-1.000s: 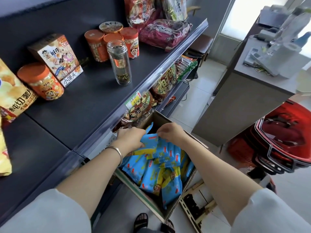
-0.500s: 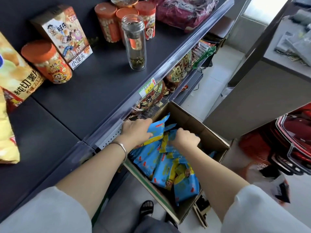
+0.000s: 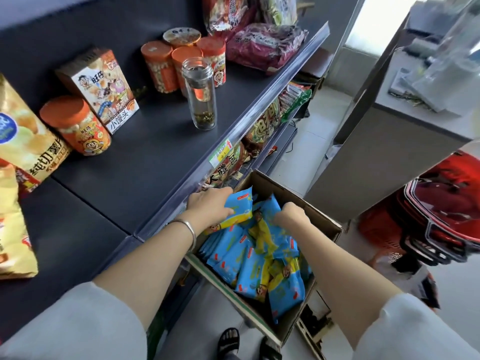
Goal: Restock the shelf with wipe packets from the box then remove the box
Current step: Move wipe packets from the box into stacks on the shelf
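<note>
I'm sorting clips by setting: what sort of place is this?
Most likely a small shop or convenience store: a dark shelf with a price label on its edge strip, branded snack jars displayed on it, and stacked red shopping baskets on the floor.

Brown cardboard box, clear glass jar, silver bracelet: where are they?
brown cardboard box [image 3: 270, 187]: head view, inside of its far wall.
clear glass jar [image 3: 200, 100]: head view, middle of its side.
silver bracelet [image 3: 191, 231]: head view, band across the left wrist.

Daylight is flooding through the window [image 3: 376, 19], washing out that corner; the shelf [image 3: 135, 162] is sitting evenly lit, edges bending, blurring.
</note>
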Motion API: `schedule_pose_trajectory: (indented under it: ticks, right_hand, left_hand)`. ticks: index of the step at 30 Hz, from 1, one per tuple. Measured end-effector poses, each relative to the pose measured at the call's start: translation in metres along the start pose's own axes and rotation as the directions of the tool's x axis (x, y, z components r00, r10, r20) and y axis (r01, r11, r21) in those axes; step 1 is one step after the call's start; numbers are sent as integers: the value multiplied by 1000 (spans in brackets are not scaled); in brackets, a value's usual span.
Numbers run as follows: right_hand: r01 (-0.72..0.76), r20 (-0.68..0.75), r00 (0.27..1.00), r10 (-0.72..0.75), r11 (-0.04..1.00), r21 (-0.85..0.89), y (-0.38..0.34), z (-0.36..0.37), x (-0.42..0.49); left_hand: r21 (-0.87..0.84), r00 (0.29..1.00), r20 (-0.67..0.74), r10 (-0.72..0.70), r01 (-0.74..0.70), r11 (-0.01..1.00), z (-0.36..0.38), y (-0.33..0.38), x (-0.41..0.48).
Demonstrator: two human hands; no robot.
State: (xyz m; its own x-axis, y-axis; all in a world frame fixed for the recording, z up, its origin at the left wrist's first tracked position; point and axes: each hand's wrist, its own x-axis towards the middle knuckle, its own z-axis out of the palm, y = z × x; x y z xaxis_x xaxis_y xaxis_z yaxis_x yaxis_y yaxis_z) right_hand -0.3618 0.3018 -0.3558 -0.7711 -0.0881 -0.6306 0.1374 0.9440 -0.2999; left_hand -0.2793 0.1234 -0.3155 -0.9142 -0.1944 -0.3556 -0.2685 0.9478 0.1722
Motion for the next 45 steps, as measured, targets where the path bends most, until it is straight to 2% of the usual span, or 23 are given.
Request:
schedule_pose_trajectory:
  ticks: [5,11,17,21,24,27,30,34,37,40,43,45]
  right_hand:
    - [131,-71,989,-127,989,64,5,-37,-26]
    - [322,-223,935,-276,925,203,-2,-73,-63]
    - [504,-331,851,-408,813,293,-5,-94,-116]
    - [600,-363,800,-478,656,458,-1,-101,-156]
    - [677,-385,734,-560,556,482,-5,-99,-190]
    - [726,-382,673,-633,465,508,-15,-91,-224]
    - [779,-398,578,-712,337,528,-35,-83,-263]
    - [802,-404,455,-794,168,573,-72,-69,-320]
    - [781,-382,379,-843,70,621,-105,-49,-369]
    - [776,-350,268,-898,-15,631,-140,-21,-422]
    - [821,-347,138,-928,-89,564,-176,13,-474]
    - [867,-345,59,-937,-123,482,-202,40,-506]
  left_hand:
    - [-30,996,-82,-26,24,999,-32,13,-9]
    - [-86,977,-186,-102,88,992,-78,28,-45]
    - [-186,933,-306,-188,135,973,-112,39,-110]
    - [-259,864,-447,-232,123,958,-127,44,-165]
    - [-275,775,-580,-252,105,956,-135,43,-208]
    - [-294,662,-675,-325,163,942,-145,39,-253]
    - [-315,545,-753,-369,194,929,-155,26,-301]
    - [-313,329,-862,-386,253,916,-171,4,-372]
    - [-307,201,-901,-384,329,893,-179,-18,-430]
    - [-353,94,-905,-415,377,856,-183,-46,-488]
    - [-430,-18,-885,-464,410,804,-183,-78,-548]
    - [-455,-64,-875,-480,447,770,-179,-102,-589]
